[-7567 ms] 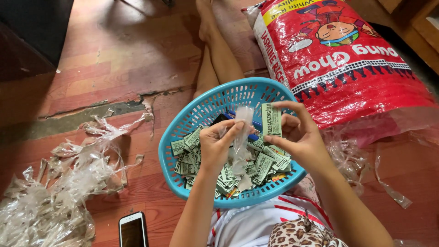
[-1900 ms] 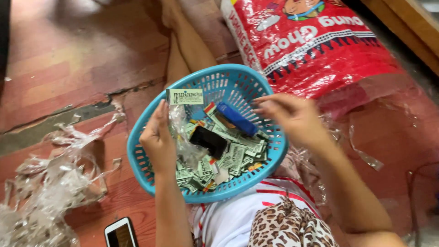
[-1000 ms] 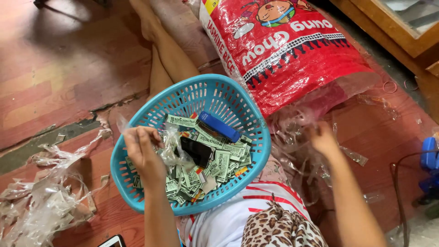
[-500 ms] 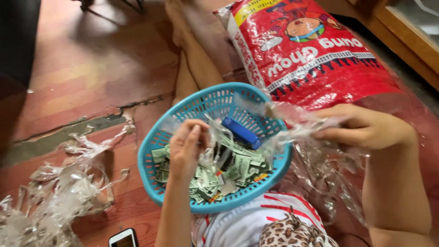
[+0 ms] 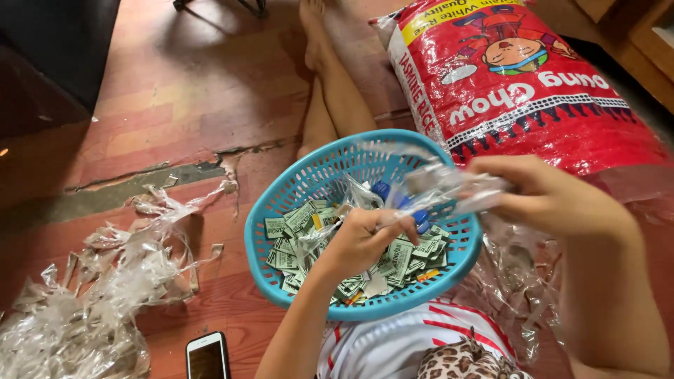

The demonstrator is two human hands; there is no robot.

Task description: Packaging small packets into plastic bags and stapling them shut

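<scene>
A round turquoise plastic basket (image 5: 281, 210) with a slotted lattice wall rests on the seated person's lap, its floor heaped with small flat green-and-white paper packets (image 5: 295, 221), a few orange slivers among them, and a blue cylindrical object (image 5: 420, 219) half buried near the centre. A crinkled strip of clear cellophane wrap (image 5: 435, 186), glossy and twisted, stretches above the basket between both hands. The left hand (image 5: 361, 242) hovers over the middle of the basket, fingers curled shut around the lower end of the wrap, knuckles up, forearm rising from six o'clock. The right hand (image 5: 554, 200) sits at three o'clock of the basket, just past its rim, fingers and thumb pinched closed on the upper end of the wrap, wrist bent and forearm dropping to five o'clock. At one o'clock of the basket lies a bulging red woven plastic rice sack (image 5: 533, 91) with a shiny printed face. At nine o'clock a loose heap of torn transparent wrappers (image 5: 98, 295) sprawls over the worn red floor (image 5: 189, 91). A smartphone (image 5: 207, 356) with a dark glass face lies at seven o'clock. Bare legs (image 5: 330, 91) stretch toward twelve.
</scene>
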